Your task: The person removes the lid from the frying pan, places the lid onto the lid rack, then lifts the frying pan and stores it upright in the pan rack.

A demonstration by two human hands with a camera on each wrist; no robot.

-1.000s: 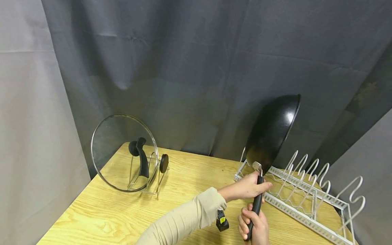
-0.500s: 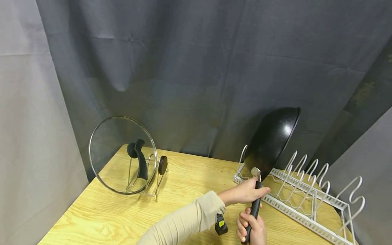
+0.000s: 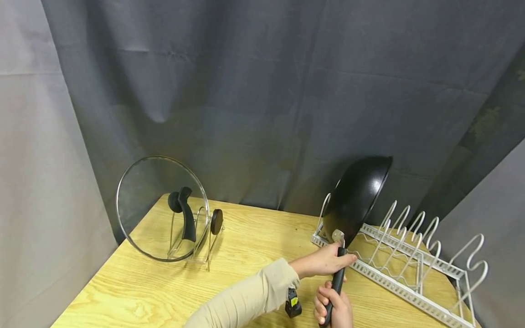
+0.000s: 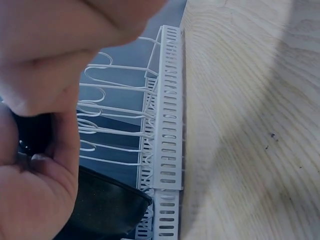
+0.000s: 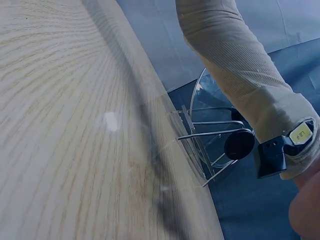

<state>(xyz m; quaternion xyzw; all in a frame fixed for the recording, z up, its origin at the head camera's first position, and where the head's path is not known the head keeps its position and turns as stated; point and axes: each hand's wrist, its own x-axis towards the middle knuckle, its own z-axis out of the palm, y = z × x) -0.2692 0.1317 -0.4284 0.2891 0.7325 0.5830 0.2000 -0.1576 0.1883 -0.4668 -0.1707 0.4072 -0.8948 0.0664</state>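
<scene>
While both hands grip its handle [image 3: 337,280], left hand [image 3: 324,260] above right hand [image 3: 331,310], the wok [image 3: 354,196] stands tilted at the rack [image 3: 410,269] end.

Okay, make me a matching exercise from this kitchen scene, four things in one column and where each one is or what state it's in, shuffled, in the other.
Things:
1. black wok
2. glass lid
3. white rack
4. left hand

Places or states:
A. lies along the right side of the table, with wire loops standing up
B. stands on edge in a small wire stand on the left
C. grips the top of the wok's handle
D. held tilted on edge at the near end of the rack

Pairs: 1-D, 2-B, 3-A, 4-C
</scene>
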